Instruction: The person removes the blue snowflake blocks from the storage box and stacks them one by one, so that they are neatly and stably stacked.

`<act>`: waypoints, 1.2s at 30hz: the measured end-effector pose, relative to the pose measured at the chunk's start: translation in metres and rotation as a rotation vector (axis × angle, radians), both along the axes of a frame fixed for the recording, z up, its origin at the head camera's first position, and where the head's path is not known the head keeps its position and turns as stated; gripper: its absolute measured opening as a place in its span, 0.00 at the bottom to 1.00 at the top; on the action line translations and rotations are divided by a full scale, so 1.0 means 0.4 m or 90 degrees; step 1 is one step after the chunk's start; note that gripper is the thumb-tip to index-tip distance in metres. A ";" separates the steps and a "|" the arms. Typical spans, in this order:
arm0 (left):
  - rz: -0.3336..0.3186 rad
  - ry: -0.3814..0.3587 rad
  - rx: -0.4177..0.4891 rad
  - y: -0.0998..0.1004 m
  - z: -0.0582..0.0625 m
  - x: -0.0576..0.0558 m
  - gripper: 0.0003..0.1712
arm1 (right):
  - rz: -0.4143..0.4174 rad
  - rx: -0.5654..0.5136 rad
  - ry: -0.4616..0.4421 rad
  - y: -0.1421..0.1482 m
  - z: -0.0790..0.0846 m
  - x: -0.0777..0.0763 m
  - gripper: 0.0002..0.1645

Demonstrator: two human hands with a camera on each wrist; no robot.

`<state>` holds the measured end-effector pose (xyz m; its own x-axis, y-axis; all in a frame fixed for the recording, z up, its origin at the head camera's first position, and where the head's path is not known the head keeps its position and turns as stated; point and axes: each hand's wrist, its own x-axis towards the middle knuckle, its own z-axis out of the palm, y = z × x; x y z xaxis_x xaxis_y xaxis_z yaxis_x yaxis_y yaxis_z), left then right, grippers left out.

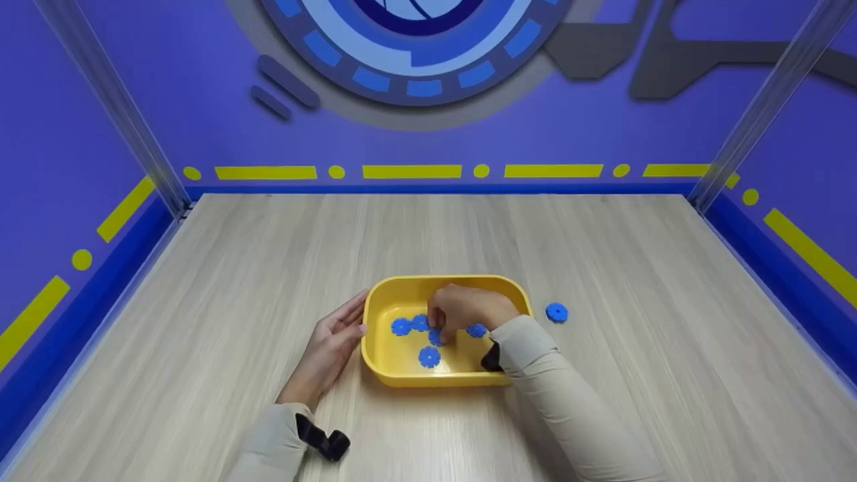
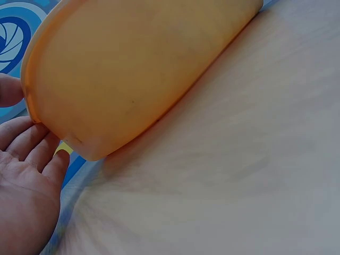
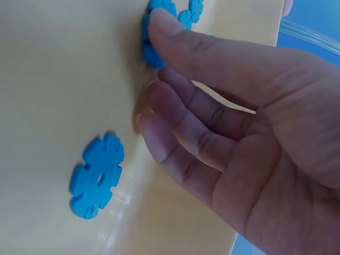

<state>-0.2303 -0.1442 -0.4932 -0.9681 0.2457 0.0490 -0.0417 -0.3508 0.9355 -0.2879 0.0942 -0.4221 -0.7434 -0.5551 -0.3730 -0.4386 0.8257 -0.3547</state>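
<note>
A yellow plastic bin (image 1: 438, 380) stands on the table with several blue snowflake-shaped building discs (image 1: 429, 357) on its floor. My left hand (image 1: 328, 345) rests against the bin's left outer wall, fingers fairly straight and thumb at the rim; the left wrist view shows this hand (image 2: 29, 180) beside the orange-looking wall. Inside the bin, my right hand (image 1: 469, 308) reaches down with thumb and fingertips at one disc (image 1: 435, 337). In the right wrist view, the right thumb (image 3: 183, 50) lies on that disc (image 3: 154, 56), with the index finger hidden. Another disc (image 3: 98, 178) lies flat nearby.
Outside the bin, to its right, a blue disc (image 1: 556, 312) lies on the wooden table (image 1: 281, 248). Blue-purple panels (image 1: 415, 147) with yellow dashes enclose the back and sides. Clear posts (image 1: 127, 114) stand at the back corners.
</note>
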 end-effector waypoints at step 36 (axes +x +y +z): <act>0.012 -0.011 -0.017 0.001 0.002 0.000 0.37 | 0.024 -0.077 0.015 0.082 0.062 -0.013 0.06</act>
